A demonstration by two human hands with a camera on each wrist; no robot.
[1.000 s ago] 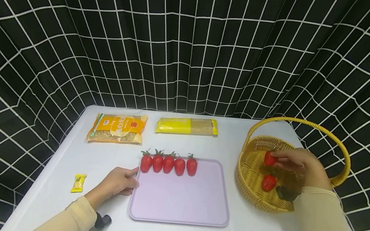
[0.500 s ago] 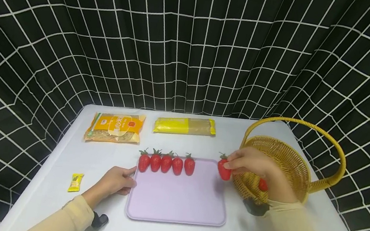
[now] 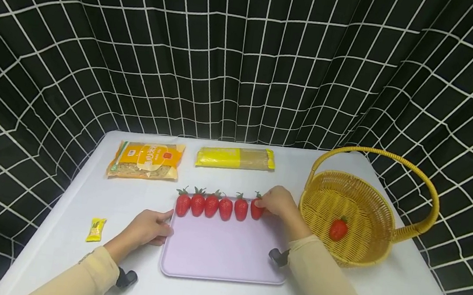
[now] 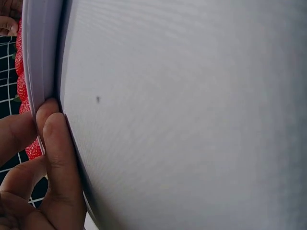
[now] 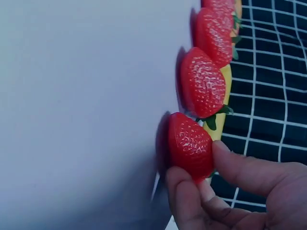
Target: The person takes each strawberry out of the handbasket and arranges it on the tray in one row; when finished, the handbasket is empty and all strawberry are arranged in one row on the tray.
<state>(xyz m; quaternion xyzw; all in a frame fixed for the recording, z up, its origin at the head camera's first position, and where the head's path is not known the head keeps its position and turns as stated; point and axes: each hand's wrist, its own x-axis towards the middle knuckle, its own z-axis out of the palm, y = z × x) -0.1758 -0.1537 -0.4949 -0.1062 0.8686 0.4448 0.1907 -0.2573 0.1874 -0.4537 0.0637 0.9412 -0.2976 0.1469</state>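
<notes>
My right hand [image 3: 279, 204] pinches a red strawberry [image 5: 191, 141] with green leaves between thumb and fingers, over the back right of the lilac tray [image 3: 223, 251]. To its left, several other strawberries [image 3: 211, 206] stand side by side along the tray's back edge, leaves pointing away from me. A small gap separates the held one from its neighbour [image 5: 203, 84]. At the tray's left side, my left hand [image 3: 148, 227] grips the rim, with fingertips [image 4: 55, 129] against the edge in the left wrist view.
On the right stands a yellow wicker basket [image 3: 369, 223] with a tall handle; one strawberry [image 3: 338, 229] lies inside. Behind the tray are an orange food packet [image 3: 146, 160] and a yellow noodle packet [image 3: 236, 158]. A small yellow wrapped sweet [image 3: 96, 229] lies left.
My right hand has carried a strawberry out of the basket, leftward to the end of the row on the tray. The left hand has stayed at the tray's left edge.
</notes>
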